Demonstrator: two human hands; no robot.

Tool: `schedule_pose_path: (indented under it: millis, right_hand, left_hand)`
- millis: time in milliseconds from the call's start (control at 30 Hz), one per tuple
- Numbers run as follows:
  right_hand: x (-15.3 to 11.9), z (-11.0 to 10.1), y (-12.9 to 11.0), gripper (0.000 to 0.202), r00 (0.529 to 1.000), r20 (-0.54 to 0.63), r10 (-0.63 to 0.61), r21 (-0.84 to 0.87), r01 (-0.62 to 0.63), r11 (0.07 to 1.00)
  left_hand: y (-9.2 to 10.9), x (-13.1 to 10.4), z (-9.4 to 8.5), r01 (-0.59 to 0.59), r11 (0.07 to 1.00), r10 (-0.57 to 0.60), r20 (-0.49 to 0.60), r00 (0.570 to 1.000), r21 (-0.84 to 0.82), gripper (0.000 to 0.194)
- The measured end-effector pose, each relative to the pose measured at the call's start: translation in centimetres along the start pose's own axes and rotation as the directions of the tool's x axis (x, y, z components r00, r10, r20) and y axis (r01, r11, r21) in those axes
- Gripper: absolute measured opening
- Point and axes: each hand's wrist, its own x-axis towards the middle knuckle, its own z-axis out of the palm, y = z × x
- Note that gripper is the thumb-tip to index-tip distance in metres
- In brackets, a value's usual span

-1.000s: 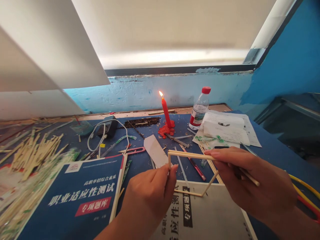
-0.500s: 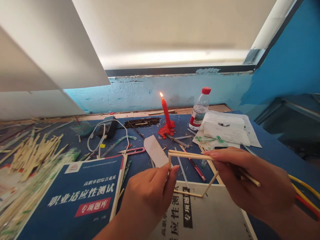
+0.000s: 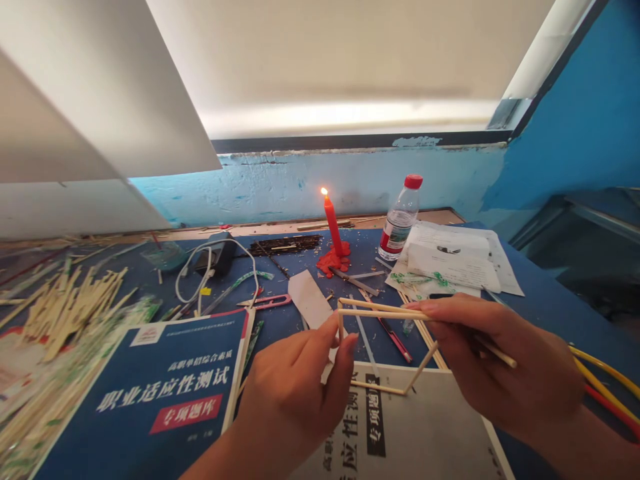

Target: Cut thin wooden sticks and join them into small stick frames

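Above grey book [image 3: 430, 427], stick frame [image 3: 377, 387] between my hands. Left hand [image 3: 295, 380] pinches its short upright; right hand [image 3: 515, 367] grips right ends of two top sticks [image 3: 370, 313]. Their long axis runs left to right; left ends sit nearer my left hand, slightly apart, converging toward right fingers. Count: two books, other one blue [image 3: 175, 400]; one pink-handled snips [image 3: 273, 301]; beyond, one lit red candle [image 3: 333, 227], one capped bottle [image 3: 399, 223].

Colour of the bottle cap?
Red; the bottle cap shows best in the head view.
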Motion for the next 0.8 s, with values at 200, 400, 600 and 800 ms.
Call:
schedule_pose_path:
  millis: [200, 400, 600, 800]
  right_hand:
    - [-0.28, -0.05, 0.03, 0.020, 1.000, -0.001, 0.023, -0.012, -0.023, 1.000]
    - [-0.31, -0.01, 0.17, 0.021, 1.000, 0.010, 0.025, -0.003, -0.025, 1.000]
    - [-0.35, -0.04, 0.13, 0.020, 0.999, 0.007, 0.033, -0.004, -0.033, 0.999]
    - [-0.39, -0.06, -0.05, 0.019, 0.999, -0.007, 0.039, -0.005, -0.039, 0.999]
  left_hand:
    - [-0.15, -0.13, 0.20, 0.002, 0.998, 0.006, -0.124, 0.992, 0.059, 0.047]
    - [-0.18, 0.07, -0.10, 0.042, 0.999, -0.042, -0.037, 0.998, 0.001, 0.068]
    - [-0.18, 0.21, -0.52, 0.039, 0.999, -0.041, -0.041, 0.998, -0.029, 0.062]
    - [-0.10, 0.33, -0.43, 0.045, 0.999, -0.045, -0.049, 0.998, -0.007, 0.059]
